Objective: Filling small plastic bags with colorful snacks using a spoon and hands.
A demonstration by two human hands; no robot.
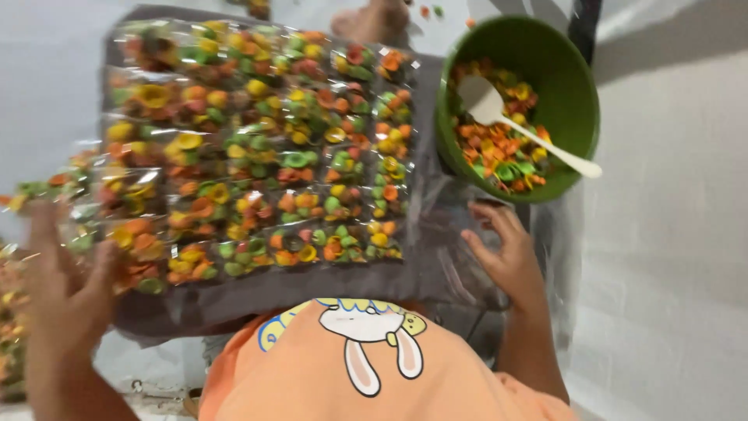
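Observation:
Rows of small clear bags filled with orange, green and yellow shell-shaped crackers (257, 148) lie on a dark grey cloth (343, 284) spread over my lap. My left hand (66, 292) hovers blurred at the lower left, fingers spread, beside the nearest filled bags, holding nothing I can make out. My right hand (502, 249) rests with fingers apart on a sheet of empty clear plastic bags (448, 222) at the cloth's right edge. Just beyond it stands a green bowl (573, 86) of loose coloured crackers with a white plastic spoon (514, 125) lying in it.
More filled bags (12, 327) are piled at the far left edge. A bare foot (374, 19) shows at the top, past the cloth. A white tiled floor (670, 257) lies to the right. My orange shirt (374, 374) fills the bottom.

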